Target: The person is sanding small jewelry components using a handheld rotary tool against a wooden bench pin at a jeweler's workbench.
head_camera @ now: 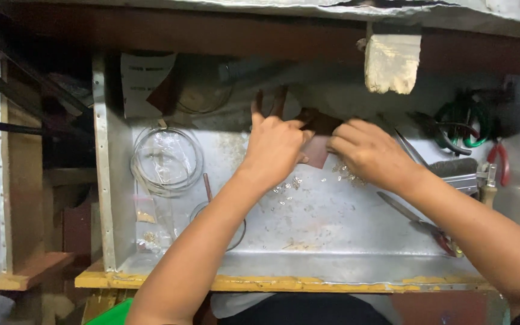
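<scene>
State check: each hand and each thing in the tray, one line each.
Left hand: gripping the brown sheet, two fingers raised.
Right hand: closed on the brown sheet's right edge.
Brown sheet: held between both hands, partly hidden.
Small clear pieces: scattered loose on the tray.
Clear ring: lying flat, untouched.
Scissors: closed, lying flat.
Red pliers: at the right wall.

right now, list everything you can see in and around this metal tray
metal tray: one, silver with a yellow front edge, centre
brown sheet: one, reddish brown, between both hands
small clear bits: many, glassy, scattered on the tray below the hands
wire coils: a few, clear or silver, tray left
plastic bags: a few, clear, left front corner
scissors: one pair, metal with red handles, tray right
pliers: one, red handles, far right
green loops: a few, back right
left hand: one, fingers on the sheet
right hand: one, gripping the sheet's right edge
</scene>
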